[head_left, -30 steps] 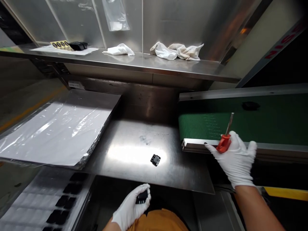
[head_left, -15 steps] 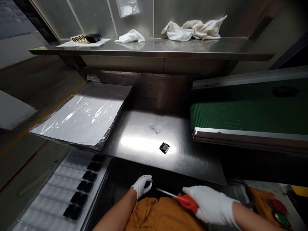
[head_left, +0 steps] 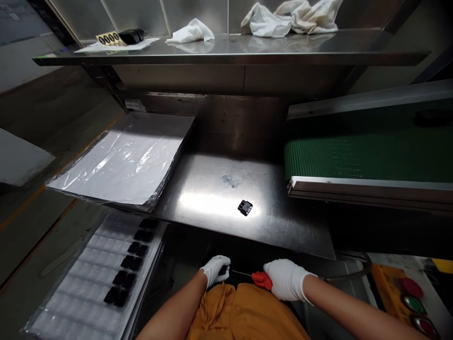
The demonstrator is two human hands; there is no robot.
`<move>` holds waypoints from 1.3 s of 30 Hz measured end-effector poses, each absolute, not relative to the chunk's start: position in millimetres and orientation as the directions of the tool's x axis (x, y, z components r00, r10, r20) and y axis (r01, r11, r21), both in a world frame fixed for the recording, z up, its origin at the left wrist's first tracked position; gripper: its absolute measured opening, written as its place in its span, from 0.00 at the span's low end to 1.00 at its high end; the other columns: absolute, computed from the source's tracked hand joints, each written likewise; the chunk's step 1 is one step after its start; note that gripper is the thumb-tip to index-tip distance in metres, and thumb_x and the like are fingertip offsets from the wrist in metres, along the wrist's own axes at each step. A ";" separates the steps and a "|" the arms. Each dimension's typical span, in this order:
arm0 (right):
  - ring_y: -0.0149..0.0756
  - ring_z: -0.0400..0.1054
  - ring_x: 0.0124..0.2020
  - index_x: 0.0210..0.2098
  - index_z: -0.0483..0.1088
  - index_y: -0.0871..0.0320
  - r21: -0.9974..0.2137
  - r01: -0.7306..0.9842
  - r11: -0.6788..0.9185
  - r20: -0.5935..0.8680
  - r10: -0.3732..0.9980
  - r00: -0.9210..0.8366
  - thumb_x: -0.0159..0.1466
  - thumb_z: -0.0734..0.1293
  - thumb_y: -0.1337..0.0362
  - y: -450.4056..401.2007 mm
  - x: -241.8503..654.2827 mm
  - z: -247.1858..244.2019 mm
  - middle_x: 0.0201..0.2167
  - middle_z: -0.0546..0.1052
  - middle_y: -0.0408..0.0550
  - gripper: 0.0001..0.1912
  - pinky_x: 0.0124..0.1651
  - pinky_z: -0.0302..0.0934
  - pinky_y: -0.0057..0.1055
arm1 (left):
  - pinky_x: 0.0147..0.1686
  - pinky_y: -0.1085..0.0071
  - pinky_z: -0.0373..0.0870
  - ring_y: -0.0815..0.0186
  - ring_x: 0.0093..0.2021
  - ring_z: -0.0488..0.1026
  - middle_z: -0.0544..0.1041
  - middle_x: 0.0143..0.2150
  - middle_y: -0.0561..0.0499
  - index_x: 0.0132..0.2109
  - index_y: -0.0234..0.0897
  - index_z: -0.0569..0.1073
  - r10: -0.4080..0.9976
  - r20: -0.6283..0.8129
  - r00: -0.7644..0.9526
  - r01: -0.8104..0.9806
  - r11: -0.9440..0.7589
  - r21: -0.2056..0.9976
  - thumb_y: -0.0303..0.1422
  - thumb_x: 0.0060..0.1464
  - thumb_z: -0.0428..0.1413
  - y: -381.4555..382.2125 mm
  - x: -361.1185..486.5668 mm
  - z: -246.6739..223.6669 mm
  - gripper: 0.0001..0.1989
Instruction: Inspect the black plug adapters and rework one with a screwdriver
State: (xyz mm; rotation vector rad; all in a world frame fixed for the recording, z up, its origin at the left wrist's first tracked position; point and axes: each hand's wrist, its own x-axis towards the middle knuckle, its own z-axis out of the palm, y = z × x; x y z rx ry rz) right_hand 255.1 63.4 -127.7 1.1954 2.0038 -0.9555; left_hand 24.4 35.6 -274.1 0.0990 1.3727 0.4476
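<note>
Red-handled screwdriver (head_left: pixel 261 279) within right fingers (head_left: pixel 272 268)

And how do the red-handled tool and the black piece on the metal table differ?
The red-handled tool is long, with a thin shaft; the black piece is short and blocky. The red-handled tool is held in the gloved right hand; the black piece lies untouched on the metal table.

The right hand (head_left: pixel 286 279) grips a red-handled tool (head_left: pixel 262 280).

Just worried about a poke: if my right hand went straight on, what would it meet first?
Most likely your left hand: the screwdriver in your right hand points toward it, though depth is unclear.
</note>
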 end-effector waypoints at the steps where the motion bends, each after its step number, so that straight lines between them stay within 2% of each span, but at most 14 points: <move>1: 0.60 0.75 0.38 0.38 0.76 0.62 -0.266 0.904 0.333 -0.791 0.461 -0.403 0.51 0.65 0.61 63.5 256.1 -127.3 0.36 0.79 0.63 0.18 0.36 0.65 0.43 | 0.24 0.77 0.65 0.74 0.25 0.64 0.69 0.30 0.56 0.36 0.33 0.70 0.354 -0.929 0.111 -0.218 0.920 0.324 0.34 0.59 0.56 35.9 24.6 -273.4 0.08; 7: 0.59 0.75 0.38 0.38 0.76 0.63 -0.258 0.901 0.349 -0.799 0.448 -0.402 0.50 0.64 0.66 62.9 259.0 -121.2 0.36 0.79 0.63 0.17 0.36 0.65 0.42 | 0.23 0.77 0.63 0.75 0.24 0.62 0.67 0.29 0.56 0.38 0.33 0.69 0.314 -0.948 0.055 -0.086 0.947 0.309 0.34 0.60 0.55 36.9 29.8 -274.3 0.08; 13: 0.58 0.75 0.38 0.39 0.76 0.63 -0.247 0.900 0.358 -0.800 0.449 -0.398 0.49 0.65 0.66 61.7 258.7 -117.7 0.36 0.79 0.63 0.18 0.37 0.65 0.42 | 0.27 0.74 0.65 0.73 0.28 0.64 0.69 0.33 0.54 0.38 0.34 0.70 0.336 -0.941 0.035 -0.031 0.942 0.335 0.33 0.58 0.57 35.4 29.4 -276.8 0.07; 19: 0.58 0.75 0.38 0.39 0.76 0.64 -0.240 0.901 0.362 -0.802 0.449 -0.394 0.50 0.65 0.66 64.2 254.1 -118.6 0.35 0.79 0.63 0.17 0.37 0.66 0.43 | 0.28 0.74 0.66 0.73 0.28 0.65 0.69 0.33 0.55 0.39 0.34 0.70 0.343 -0.939 0.039 -0.069 0.938 0.340 0.33 0.59 0.56 36.2 30.2 -277.9 0.06; 25: 0.60 0.75 0.38 0.39 0.76 0.66 -0.235 0.910 0.342 -0.807 0.453 -0.379 0.49 0.65 0.68 69.5 253.4 -118.8 0.36 0.79 0.65 0.18 0.38 0.67 0.45 | 0.28 0.74 0.69 0.73 0.28 0.68 0.69 0.31 0.56 0.39 0.33 0.70 0.331 -0.939 0.091 -0.117 0.940 0.320 0.27 0.57 0.58 42.8 29.2 -273.5 0.04; 29: 0.61 0.75 0.41 0.41 0.76 0.65 -0.270 0.905 0.328 -0.801 0.446 -0.401 0.53 0.66 0.63 71.8 257.9 -116.3 0.38 0.79 0.66 0.18 0.40 0.66 0.46 | 0.30 0.73 0.72 0.71 0.29 0.71 0.72 0.31 0.56 0.39 0.33 0.70 0.320 -0.939 0.125 -0.122 0.944 0.306 0.26 0.54 0.60 47.4 26.8 -272.6 0.07; 34: 0.59 0.75 0.42 0.42 0.76 0.64 -0.307 0.903 0.300 -0.802 0.429 -0.415 0.56 0.65 0.58 78.0 259.3 -120.6 0.39 0.79 0.66 0.19 0.41 0.66 0.44 | 0.30 0.73 0.72 0.70 0.29 0.73 0.74 0.30 0.54 0.34 0.33 0.69 0.308 -0.940 0.150 -0.074 0.951 0.300 0.31 0.54 0.60 52.1 26.3 -273.9 0.08; 36: 0.60 0.75 0.41 0.42 0.76 0.65 -0.285 0.916 0.281 -0.820 0.424 -0.385 0.56 0.65 0.59 80.6 259.2 -127.5 0.39 0.79 0.67 0.19 0.41 0.66 0.46 | 0.29 0.74 0.72 0.69 0.30 0.74 0.75 0.30 0.53 0.35 0.34 0.68 0.298 -0.948 0.115 -0.044 0.954 0.295 0.37 0.54 0.61 54.8 26.9 -274.1 0.12; 39: 0.59 0.75 0.43 0.43 0.76 0.65 -0.271 0.927 0.259 -0.839 0.408 -0.359 0.57 0.64 0.60 81.4 259.5 -138.6 0.41 0.79 0.65 0.20 0.42 0.66 0.44 | 0.22 0.76 0.67 0.69 0.25 0.73 0.75 0.26 0.52 0.33 0.36 0.66 0.291 -0.955 0.049 0.052 0.955 0.293 0.47 0.46 0.65 58.9 29.4 -274.8 0.21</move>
